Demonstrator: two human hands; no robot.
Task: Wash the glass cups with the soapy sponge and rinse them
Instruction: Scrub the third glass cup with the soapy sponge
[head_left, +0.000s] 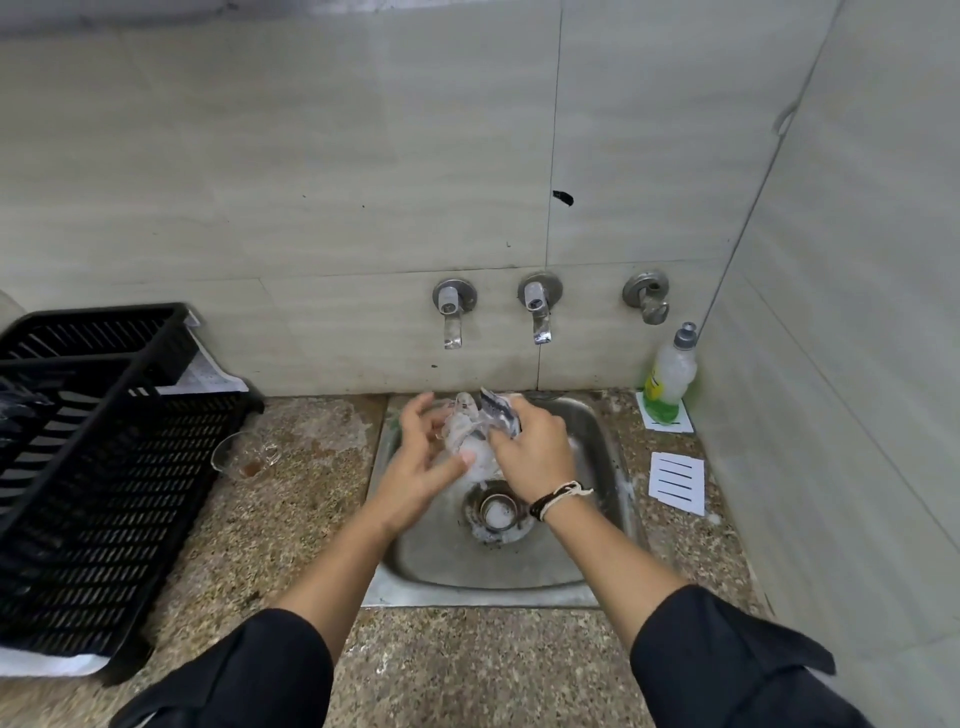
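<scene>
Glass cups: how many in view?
2. One soapy glass cup is held over the sink between the left hand and right hand. The other cup lies on the counter beside the black rack, which may hide more.

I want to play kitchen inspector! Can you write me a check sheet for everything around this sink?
Surface: speckled stone counter with wet patches; steel sink holds foam.
Job's things: soapy glass cup held over the sink; second glass cup on the counter beside the black rack; sponge.
Clutter: soap bottle, striped paper cards.
Grippers: left hand cradles the soapy cup; right hand grips the sponge.
Cables: nothing seen.
Surroundings: tiled wall, two taps; no stream visible.
</scene>
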